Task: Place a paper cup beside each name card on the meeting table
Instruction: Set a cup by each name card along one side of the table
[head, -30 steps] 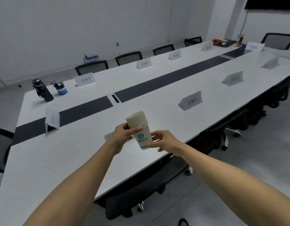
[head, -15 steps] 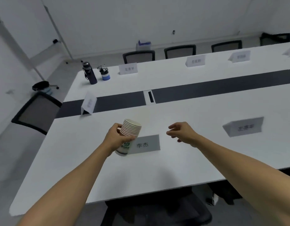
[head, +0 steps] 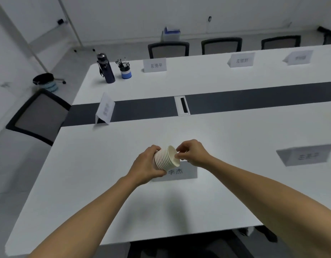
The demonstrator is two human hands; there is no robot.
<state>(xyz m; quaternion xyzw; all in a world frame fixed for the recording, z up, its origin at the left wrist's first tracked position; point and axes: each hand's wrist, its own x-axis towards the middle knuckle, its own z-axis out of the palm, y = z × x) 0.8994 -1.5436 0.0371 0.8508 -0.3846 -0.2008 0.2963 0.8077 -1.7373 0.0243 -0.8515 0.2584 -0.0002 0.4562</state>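
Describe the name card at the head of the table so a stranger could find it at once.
Start at the long white table and follow its dark centre strip to the left end. The name card stands there on the strip, near the lone end chair. Unlike the other cards, it faces sideways toward that end seat.

Left hand [head: 149,167] grips cup stack [head: 166,158]; right hand [head: 191,153] pinches its rim above name card [head: 181,172].
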